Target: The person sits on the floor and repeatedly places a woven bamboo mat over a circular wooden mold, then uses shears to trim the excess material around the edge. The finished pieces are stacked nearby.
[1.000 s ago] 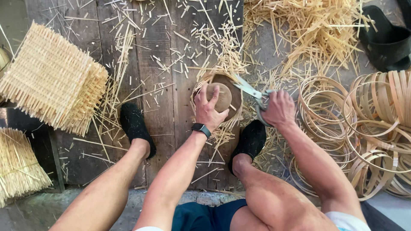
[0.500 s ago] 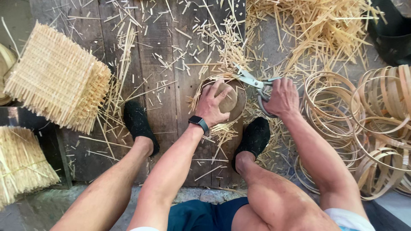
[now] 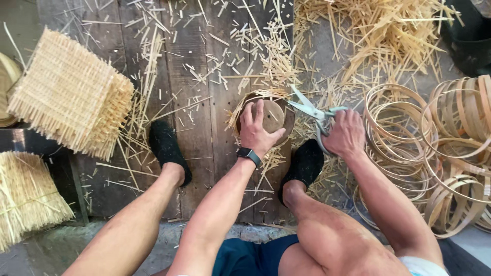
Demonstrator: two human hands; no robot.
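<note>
- A stack of square woven mats sits at far left on the plank floor, with a tied bundle of straw-coloured strips below it.
- The left hand lies spread, palm down, on a small round woven piece over a wooden disc, pressing it to the floor between the two black shoes.
- The right hand is closed round the handles of scissors, blades parted at the disc's right edge.
- Bamboo hoops are piled at right.
</note>
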